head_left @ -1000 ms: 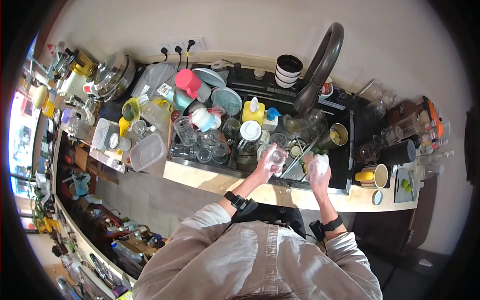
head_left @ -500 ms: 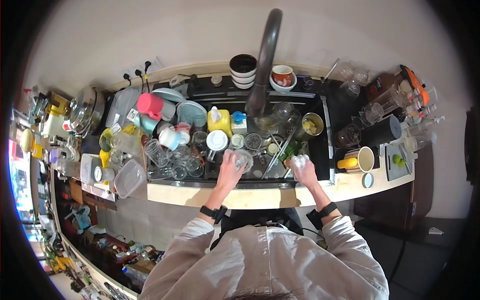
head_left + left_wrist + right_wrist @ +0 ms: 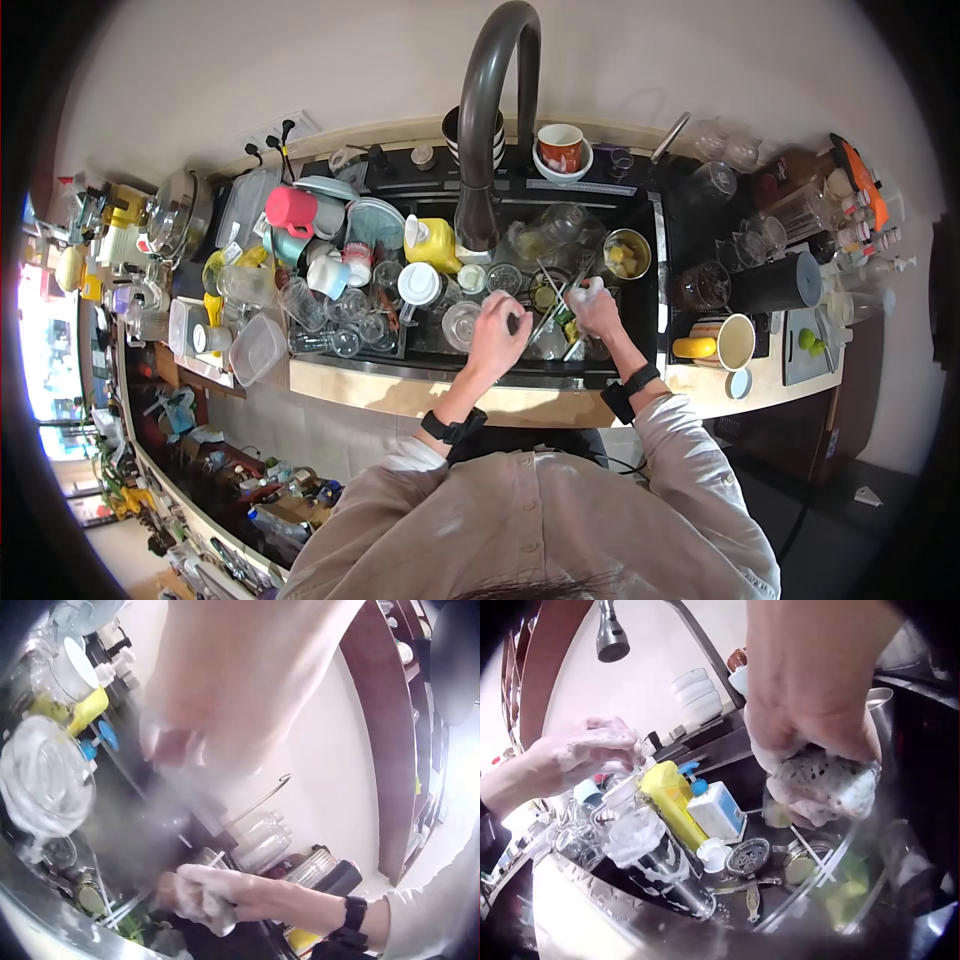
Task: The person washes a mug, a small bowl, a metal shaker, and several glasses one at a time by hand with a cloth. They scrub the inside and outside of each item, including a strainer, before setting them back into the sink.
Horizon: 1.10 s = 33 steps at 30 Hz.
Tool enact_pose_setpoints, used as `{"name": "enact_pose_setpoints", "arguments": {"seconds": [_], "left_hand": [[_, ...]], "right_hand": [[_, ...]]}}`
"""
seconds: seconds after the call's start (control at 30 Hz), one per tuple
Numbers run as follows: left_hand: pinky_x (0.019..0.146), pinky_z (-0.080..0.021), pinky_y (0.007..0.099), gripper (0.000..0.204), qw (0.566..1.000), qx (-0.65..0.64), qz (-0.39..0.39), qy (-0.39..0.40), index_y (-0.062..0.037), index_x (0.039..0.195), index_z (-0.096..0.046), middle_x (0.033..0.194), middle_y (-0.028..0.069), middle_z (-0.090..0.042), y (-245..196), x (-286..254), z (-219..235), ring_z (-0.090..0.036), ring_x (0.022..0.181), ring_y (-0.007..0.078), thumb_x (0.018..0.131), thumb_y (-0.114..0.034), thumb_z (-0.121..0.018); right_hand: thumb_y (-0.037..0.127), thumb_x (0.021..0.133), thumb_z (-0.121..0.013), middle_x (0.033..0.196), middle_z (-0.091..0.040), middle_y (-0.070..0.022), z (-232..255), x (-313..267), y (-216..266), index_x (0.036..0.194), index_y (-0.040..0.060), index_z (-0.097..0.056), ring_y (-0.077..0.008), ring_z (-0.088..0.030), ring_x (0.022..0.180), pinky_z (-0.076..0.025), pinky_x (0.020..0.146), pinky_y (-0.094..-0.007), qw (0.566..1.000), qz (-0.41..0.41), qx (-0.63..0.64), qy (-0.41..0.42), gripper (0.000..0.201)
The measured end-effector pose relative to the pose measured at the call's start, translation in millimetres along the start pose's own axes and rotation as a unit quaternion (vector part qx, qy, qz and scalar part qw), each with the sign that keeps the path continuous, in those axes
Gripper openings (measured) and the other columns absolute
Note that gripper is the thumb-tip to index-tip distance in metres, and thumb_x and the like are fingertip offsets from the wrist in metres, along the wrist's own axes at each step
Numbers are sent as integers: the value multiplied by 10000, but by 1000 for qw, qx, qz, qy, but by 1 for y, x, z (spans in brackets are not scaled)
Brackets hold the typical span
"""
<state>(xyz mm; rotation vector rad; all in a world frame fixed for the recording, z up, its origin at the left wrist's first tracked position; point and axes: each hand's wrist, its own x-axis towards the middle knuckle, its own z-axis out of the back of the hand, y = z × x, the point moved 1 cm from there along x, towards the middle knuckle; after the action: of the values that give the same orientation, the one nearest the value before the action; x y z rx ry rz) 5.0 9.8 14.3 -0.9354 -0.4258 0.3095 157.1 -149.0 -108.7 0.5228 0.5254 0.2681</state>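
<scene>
Foam coats my left hand (image 3: 500, 336), which hovers beside a foamy glass (image 3: 460, 325) in the sink; the right wrist view shows that hand (image 3: 592, 755) with loosely bent fingers and nothing in them. The glass (image 3: 660, 862) is upright there, suds over its rim. My right hand (image 3: 596, 309) grips a speckled, soapy sponge (image 3: 821, 782), held above long thin sticks (image 3: 810, 881) and green scraps in the sink. In the left wrist view, the foam-filled glass (image 3: 46, 776) is apart from both hands.
A dark faucet (image 3: 480, 190) arches over the sink. Left of the hands are a white-lidded jug (image 3: 419, 284), a yellow bottle (image 3: 430, 245) and crowded glassware (image 3: 345, 315). A metal cup (image 3: 627, 255) and a striped mug (image 3: 735, 342) are on the right.
My left hand has released the glass, now in the sink, and risen beside it. My right hand keeps its hold on the sponge, now over the sticks. The head view has shifted.
</scene>
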Motion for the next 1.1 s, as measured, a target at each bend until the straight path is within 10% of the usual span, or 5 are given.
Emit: {"name": "enact_pose_setpoints", "arguments": {"seconds": [0.33, 0.5, 0.63, 0.7, 1.1], "left_hand": [[675, -470, 361, 165, 997, 4, 72, 41, 2, 778, -568, 814, 133, -575, 17, -5, -23, -590, 741, 294, 805, -126, -669], [686, -465, 377, 168, 995, 4, 98, 22, 9, 780, -564, 814, 143, -568, 17, -13, -8, -582, 752, 313, 811, -125, -661], [693, -468, 373, 163, 995, 2, 98, 14, 12, 786, -564, 814, 147, -567, 17, -22, 2, -583, 755, 311, 817, -120, -655], [683, -478, 352, 170, 995, 9, 97, 16, 15, 790, -570, 808, 140, -570, 16, -25, 5, -592, 734, 285, 822, -127, -658], [721, -462, 420, 156, 989, -45, 136, 18, 12, 791, -563, 836, 187, -574, 11, -29, 22, -582, 795, 368, 819, -120, -641]], "right_hand": [[266, 836, -550, 1070, -585, -240, -11, 21, 24, 1156, 42, -560, -329, -579, 1051, -478, 860, -398, 997, -28, 21, -74, 390], [389, 843, -533, 1039, -636, -263, -140, 157, -88, 1288, -6, -422, -361, -606, 1026, -458, 880, -387, 969, -21, 245, 0, 605], [167, 873, -545, 872, -640, -95, -84, 99, -33, 1206, -4, -474, -151, -626, 796, -487, 694, -262, 912, 128, 388, 21, 381], [105, 870, -535, 806, -612, -44, -52, 64, 9, 1130, 12, -521, -100, -592, 716, -475, 638, -240, 875, 5, 482, 39, 276], [143, 912, -435, 611, -542, -39, -58, 53, -1, 704, 83, -546, -127, -451, 404, -336, 361, -281, 764, -2, 635, 114, 244]]}}
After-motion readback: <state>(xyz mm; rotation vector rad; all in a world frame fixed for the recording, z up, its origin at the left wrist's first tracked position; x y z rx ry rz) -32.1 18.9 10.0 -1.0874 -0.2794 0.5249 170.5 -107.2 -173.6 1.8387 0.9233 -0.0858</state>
